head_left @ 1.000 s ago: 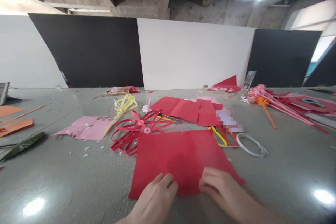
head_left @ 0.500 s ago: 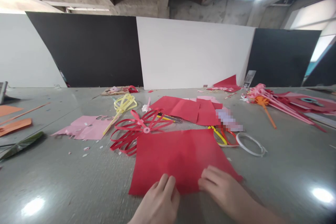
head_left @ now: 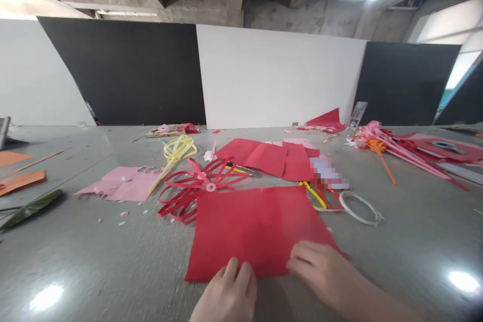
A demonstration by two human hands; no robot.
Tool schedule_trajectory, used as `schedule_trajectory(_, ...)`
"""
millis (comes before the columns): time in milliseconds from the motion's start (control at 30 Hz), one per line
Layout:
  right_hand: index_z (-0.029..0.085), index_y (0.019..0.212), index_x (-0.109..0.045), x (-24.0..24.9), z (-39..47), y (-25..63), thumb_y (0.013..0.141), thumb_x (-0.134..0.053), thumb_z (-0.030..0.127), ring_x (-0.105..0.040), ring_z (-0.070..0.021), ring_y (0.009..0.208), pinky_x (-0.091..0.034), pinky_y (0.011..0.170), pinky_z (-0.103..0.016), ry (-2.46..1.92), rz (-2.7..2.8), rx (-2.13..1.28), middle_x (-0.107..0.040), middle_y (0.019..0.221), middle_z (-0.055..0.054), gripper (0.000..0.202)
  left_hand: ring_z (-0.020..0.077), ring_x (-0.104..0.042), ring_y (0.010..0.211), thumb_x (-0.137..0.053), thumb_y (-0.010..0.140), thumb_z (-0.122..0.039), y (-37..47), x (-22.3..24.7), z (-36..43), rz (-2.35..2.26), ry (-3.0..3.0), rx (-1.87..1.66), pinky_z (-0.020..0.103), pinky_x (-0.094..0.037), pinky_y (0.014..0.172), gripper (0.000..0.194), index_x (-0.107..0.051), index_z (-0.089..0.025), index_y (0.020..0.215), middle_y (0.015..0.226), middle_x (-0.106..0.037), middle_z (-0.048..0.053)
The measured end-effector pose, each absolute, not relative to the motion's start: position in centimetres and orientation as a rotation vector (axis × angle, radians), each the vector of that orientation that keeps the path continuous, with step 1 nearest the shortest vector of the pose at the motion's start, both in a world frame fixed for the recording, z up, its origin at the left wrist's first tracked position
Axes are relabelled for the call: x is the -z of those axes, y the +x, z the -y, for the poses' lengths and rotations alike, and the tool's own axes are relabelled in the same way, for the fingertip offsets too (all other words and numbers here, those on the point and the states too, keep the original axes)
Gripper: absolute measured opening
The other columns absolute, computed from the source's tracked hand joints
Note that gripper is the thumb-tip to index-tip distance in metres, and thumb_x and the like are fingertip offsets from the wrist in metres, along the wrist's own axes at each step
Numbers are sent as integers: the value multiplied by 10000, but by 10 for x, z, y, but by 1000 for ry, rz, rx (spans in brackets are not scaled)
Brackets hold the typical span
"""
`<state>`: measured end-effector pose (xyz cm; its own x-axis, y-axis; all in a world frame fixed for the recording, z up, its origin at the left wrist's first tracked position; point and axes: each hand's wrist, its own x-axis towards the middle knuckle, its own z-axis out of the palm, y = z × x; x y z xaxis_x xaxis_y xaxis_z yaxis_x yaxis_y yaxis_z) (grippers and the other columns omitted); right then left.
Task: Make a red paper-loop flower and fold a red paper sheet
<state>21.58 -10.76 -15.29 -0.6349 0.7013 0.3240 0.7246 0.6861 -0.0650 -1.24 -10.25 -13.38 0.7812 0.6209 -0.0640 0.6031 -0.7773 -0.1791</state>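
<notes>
A large sheet of red paper [head_left: 252, 226] lies in front of me on the grey tabletop. My left hand [head_left: 228, 292] is closed at its near edge, fingers curled down onto the paper. My right hand [head_left: 317, 266] grips the same edge farther right, its fingers bent together; the thumbs of both hands are mostly hidden. Just beyond the sheet's left side, a flower of looped red paper strips [head_left: 211, 186] with a pale round centre touches or lies partly under it. A yellow-and-black utility knife [head_left: 243, 169] rests behind the sheet.
More red sheets [head_left: 256, 156] lie farther back. To the left are cut pink paper [head_left: 121, 183], a yellow looped-strip flower [head_left: 179, 150], orange paper [head_left: 22, 181] and a green leaf [head_left: 33, 209]. On the right, a white coil [head_left: 360, 207] and pink strip flowers [head_left: 396, 143]. Panels stand behind.
My left hand has shifted slightly down, and my right hand has moved a little right and down along the edge. The red sheet stays almost in place.
</notes>
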Motion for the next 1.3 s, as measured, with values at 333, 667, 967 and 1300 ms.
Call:
schedule_trajectory(333, 184, 730, -579, 133, 111, 202, 861, -435, 85, -520, -118, 668, -403, 600, -232, -1383, 2309, -353, -523, 749, 5, 219, 237, -512, 850, -505, 630, -30, -11, 106, 95, 1321, -2945, -298, 339, -445, 737, 254, -575, -139, 848, 894, -558, 85)
schedule_trajectory(667, 188, 733, -545, 133, 109, 203, 831, -500, 88, -535, -124, 711, -417, 643, -236, -1395, 2151, -490, -557, 742, 20, 147, 174, -526, 713, -374, 781, -23, -23, 124, 82, 1321, -3013, 91, 287, -418, 662, 219, -524, -174, 833, 826, -548, 25)
schedule_trajectory(967, 177, 745, -578, 143, 105, 213, 853, -465, 99, -491, -148, 690, -383, 593, -255, -1227, 2441, -61, -535, 748, -9, 175, 224, -497, 838, -527, 685, -70, -21, 117, 89, 972, -2862, -134, 343, -420, 799, 149, -606, -158, 774, 784, -563, 59)
schedule_trajectory(1300, 196, 809, -619, 134, 102, 221, 842, -489, 90, -528, -126, 677, -369, 598, -239, -1275, 2503, -222, -559, 770, 2, 171, 231, -515, 774, -580, 694, -142, -21, 111, 94, 830, -2692, -283, 342, -451, 757, 106, -670, -131, 750, 722, -591, 76)
